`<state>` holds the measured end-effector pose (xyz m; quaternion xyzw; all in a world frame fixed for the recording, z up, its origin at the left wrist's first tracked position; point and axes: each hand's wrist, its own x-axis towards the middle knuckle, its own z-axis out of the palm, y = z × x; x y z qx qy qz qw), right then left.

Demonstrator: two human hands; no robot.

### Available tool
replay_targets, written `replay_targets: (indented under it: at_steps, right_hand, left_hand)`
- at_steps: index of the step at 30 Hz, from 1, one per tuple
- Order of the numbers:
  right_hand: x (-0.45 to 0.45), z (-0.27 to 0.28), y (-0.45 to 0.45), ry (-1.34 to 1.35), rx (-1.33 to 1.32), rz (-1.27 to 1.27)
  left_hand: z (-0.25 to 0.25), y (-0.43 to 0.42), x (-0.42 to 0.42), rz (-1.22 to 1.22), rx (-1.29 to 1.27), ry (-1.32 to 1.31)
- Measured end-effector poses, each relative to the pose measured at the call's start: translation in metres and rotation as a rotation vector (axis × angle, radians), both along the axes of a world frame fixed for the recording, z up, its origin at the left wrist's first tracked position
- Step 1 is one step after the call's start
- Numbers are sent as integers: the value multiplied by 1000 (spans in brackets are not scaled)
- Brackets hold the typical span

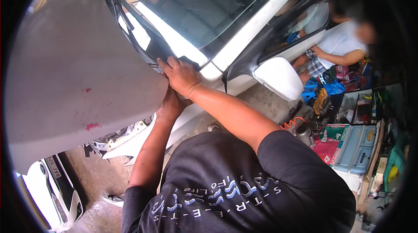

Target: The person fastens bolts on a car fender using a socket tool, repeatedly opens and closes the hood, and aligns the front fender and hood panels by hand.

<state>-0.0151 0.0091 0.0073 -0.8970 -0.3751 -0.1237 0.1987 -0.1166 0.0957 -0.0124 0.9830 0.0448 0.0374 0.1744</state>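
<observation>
A grey car hood with red paint spots fills the left side, its rear corner next to both hands. My right hand lies at that corner by the base of the windshield, its fingers bent and close together over something too covered to make out. Just below it, my left hand is up against the hood's edge. Its fingers are hidden behind the hood and my right hand. A black plastic piece shows beside my right fingertips. The white fender runs under my forearms.
The white side mirror sticks out right of my right arm. Another person is beside the car door. Tools, a blue box and an orange coiled hose crowd the right. A second white vehicle stands lower left.
</observation>
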Motion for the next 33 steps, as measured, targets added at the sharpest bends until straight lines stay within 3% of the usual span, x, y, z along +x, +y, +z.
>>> replay_targets:
  at_steps: [4,8,13,19,23,25,26,29,31,33]
  right_hand:
    - [0,4,-8,-93,-59,-30]
    - [11,21,-13,54,-117,-17]
    - [16,4,-7,-35,-84,-37]
    - [6,23,-15,95,-31,-25]
    - [8,3,-17,-40,114,-34]
    - [-4,12,-28,-49,295,-34]
    - [-18,13,-38,-34,307,-52]
    - [-62,1,-91,72,583,-11]
    - [-102,-16,-152,150,542,1]
    - [-135,-69,-221,318,390,-67]
  left_hand:
    - [3,-2,0,29,60,59]
    - [-8,-4,4,34,73,92]
    - [-13,-3,13,22,-65,6]
    - [14,-12,7,67,7,101]
    - [31,-19,9,89,52,174]
    - [5,-7,12,50,104,44]
    - [-30,10,18,0,62,-37]
    - [-13,-2,10,-2,-40,-60]
    - [22,-28,-3,113,52,-51]
    - [6,-29,-13,144,60,29]
